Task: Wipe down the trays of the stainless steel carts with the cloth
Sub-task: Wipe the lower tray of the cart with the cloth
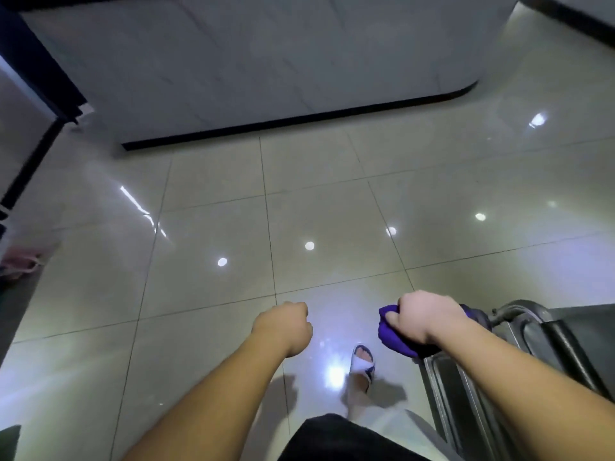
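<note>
My right hand point(424, 316) grips a bunched purple cloth point(394, 341) in front of me, just left of a stainless steel cart point(519, 324) whose rounded handle and tray edge show at the lower right. Only the cart's corner is in view; its trays are mostly out of frame. My left hand point(286, 324) hangs in the air over the floor with its fingers curled into a loose fist, holding nothing.
Glossy beige floor tiles point(216, 227) spread ahead. A grey marble-faced counter with a black base point(299, 121) stands at the back. A dark frame point(36, 154) runs along the left edge. My foot in a white slipper point(362, 364) is below the hands.
</note>
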`<state>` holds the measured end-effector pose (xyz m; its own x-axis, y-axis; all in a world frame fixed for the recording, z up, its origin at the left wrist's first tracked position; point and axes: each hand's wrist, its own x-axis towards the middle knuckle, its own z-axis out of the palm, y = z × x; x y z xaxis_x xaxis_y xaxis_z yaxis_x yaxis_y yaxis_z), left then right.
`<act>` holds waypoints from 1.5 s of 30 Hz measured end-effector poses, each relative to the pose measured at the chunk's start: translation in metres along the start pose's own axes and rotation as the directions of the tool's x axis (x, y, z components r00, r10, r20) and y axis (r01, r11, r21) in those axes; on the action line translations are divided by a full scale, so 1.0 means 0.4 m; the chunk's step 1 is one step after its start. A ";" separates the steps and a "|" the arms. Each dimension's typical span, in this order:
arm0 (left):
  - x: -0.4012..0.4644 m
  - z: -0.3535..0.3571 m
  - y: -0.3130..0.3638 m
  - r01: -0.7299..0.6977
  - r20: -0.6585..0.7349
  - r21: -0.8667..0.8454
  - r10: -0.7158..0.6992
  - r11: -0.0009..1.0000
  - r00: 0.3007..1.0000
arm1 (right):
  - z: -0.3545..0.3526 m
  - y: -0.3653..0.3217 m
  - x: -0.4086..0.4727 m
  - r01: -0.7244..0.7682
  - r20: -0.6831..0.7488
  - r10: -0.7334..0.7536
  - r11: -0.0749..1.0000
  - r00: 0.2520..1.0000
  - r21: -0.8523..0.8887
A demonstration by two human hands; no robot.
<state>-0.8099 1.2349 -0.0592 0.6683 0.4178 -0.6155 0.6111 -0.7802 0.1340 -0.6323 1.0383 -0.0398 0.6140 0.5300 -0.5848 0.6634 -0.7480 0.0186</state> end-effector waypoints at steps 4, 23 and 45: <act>0.178 -0.155 0.080 -0.023 -0.035 0.031 0.024 0.999 0.999 | -0.140 0.055 0.147 0.005 -0.099 -0.004 1.000 0.995 0.004; 0.941 -0.699 0.444 -0.322 0.015 0.171 0.325 0.931 0.946 | -0.515 0.475 0.734 -0.267 0.022 0.271 0.925 0.962 0.271; 1.490 -0.990 1.294 -0.766 0.307 0.433 0.721 0.475 0.621 | -0.617 1.050 0.925 -0.634 0.121 0.737 0.473 0.666 0.612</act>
<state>0.0728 1.2644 -0.0493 0.7252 -0.4461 -0.5245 -0.4051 -0.8924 0.1989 -0.0209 1.0188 -0.0480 0.8458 -0.2463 -0.4733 -0.3372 -0.9342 -0.1163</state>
